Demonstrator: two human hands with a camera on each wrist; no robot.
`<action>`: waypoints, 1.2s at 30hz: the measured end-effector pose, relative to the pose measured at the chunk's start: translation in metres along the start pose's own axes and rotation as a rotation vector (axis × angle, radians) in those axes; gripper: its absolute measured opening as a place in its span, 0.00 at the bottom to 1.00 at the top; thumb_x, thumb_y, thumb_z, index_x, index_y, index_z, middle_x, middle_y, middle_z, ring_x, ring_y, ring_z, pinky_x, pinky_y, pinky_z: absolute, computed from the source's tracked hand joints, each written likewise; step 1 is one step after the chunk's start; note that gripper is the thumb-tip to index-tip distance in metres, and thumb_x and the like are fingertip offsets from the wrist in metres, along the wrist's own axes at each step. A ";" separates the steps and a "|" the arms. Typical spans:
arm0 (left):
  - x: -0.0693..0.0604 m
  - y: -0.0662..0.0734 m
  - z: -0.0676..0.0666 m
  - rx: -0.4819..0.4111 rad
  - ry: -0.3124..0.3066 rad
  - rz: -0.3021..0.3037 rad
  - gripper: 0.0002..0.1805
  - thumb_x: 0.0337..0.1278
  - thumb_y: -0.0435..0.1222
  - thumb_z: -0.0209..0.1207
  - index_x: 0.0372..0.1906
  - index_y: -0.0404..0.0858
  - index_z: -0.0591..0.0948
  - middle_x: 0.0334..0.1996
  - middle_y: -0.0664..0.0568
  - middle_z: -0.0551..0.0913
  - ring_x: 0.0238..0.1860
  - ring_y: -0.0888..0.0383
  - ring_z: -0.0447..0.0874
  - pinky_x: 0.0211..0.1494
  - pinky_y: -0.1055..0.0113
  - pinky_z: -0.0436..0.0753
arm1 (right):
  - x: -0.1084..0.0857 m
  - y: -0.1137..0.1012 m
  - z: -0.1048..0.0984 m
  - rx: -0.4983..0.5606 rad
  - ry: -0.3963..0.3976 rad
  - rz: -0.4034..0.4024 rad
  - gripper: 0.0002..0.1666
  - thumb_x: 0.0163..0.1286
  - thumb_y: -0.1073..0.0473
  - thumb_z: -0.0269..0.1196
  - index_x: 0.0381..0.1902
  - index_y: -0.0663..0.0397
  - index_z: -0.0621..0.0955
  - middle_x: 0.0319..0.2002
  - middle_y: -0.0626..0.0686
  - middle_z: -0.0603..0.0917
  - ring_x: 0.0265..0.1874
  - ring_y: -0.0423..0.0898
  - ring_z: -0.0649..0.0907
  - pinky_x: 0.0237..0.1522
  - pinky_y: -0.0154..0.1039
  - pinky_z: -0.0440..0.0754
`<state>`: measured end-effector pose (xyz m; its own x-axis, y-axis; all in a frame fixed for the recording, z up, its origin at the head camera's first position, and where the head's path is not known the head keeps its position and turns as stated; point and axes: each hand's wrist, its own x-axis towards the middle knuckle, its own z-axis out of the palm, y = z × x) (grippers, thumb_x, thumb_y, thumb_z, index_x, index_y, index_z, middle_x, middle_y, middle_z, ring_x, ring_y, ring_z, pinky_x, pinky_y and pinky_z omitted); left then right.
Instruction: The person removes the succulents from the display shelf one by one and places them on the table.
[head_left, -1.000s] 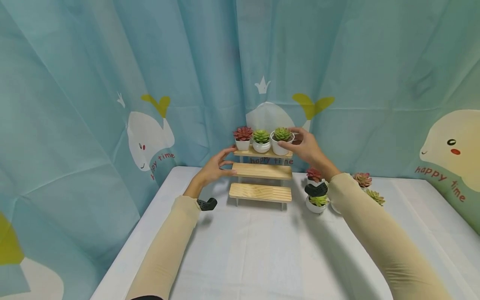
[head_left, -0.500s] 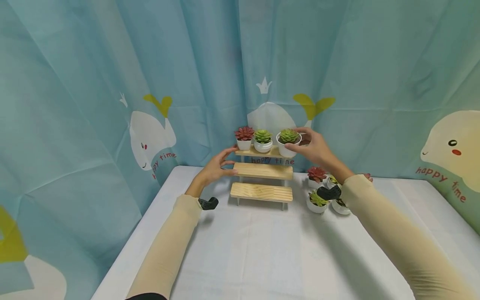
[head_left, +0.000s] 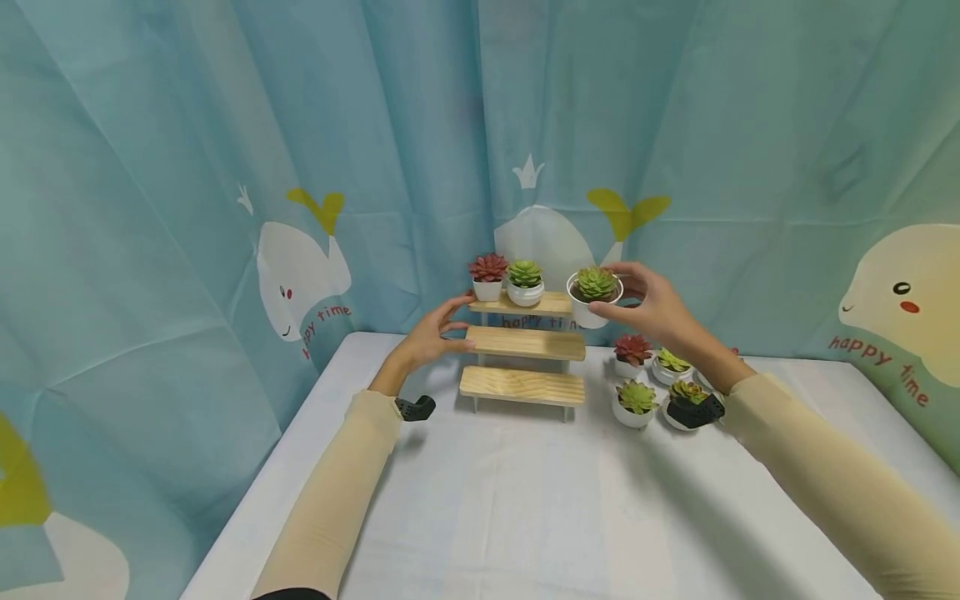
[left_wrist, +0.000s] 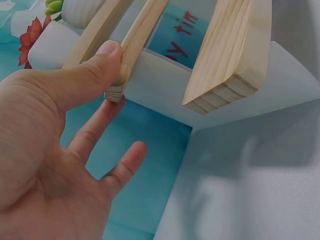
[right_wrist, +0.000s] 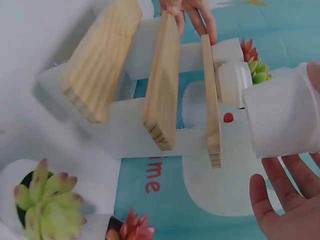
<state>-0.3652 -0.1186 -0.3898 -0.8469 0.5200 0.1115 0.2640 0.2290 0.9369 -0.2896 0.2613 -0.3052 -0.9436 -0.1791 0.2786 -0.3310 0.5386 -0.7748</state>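
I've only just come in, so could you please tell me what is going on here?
A person's right hand holds a potted green plant clear of the rack. The left hand grips the rack's left end. A red plant and another green one stand potted on the top shelf; more plants sit on the table, to the right.

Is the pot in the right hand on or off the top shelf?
Off. The right wrist view shows a gap between the pot and the top shelf.
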 end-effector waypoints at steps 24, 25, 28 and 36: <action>0.001 -0.003 -0.001 -0.024 -0.010 0.034 0.46 0.64 0.28 0.68 0.82 0.48 0.58 0.83 0.53 0.46 0.75 0.41 0.64 0.65 0.46 0.80 | -0.075 0.017 -0.013 0.003 -0.035 -0.005 0.39 0.68 0.52 0.74 0.71 0.56 0.71 0.64 0.59 0.78 0.51 0.27 0.80 0.47 0.24 0.83; 0.001 -0.003 -0.001 -0.024 -0.011 0.038 0.46 0.64 0.28 0.68 0.82 0.48 0.58 0.83 0.53 0.45 0.75 0.41 0.64 0.65 0.46 0.80 | -0.078 0.019 -0.013 0.007 -0.032 -0.003 0.39 0.67 0.53 0.74 0.71 0.56 0.71 0.64 0.59 0.77 0.52 0.26 0.80 0.47 0.23 0.82; 0.001 -0.002 -0.001 -0.027 -0.012 0.039 0.46 0.64 0.28 0.68 0.82 0.48 0.58 0.84 0.53 0.45 0.75 0.40 0.64 0.65 0.45 0.80 | -0.089 0.024 -0.014 0.027 -0.031 0.006 0.40 0.67 0.55 0.74 0.71 0.57 0.70 0.65 0.60 0.77 0.52 0.25 0.79 0.48 0.23 0.82; 0.000 0.001 0.001 -0.039 -0.008 0.022 0.47 0.63 0.26 0.67 0.82 0.48 0.59 0.83 0.53 0.46 0.74 0.42 0.65 0.64 0.46 0.81 | -0.117 0.040 -0.009 0.049 -0.024 0.018 0.41 0.66 0.60 0.74 0.71 0.63 0.69 0.64 0.63 0.76 0.51 0.24 0.80 0.47 0.23 0.83</action>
<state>-0.3646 -0.1178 -0.3895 -0.8376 0.5307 0.1295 0.2637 0.1851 0.9467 -0.1928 0.3108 -0.3637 -0.9492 -0.1900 0.2508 -0.3134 0.5015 -0.8064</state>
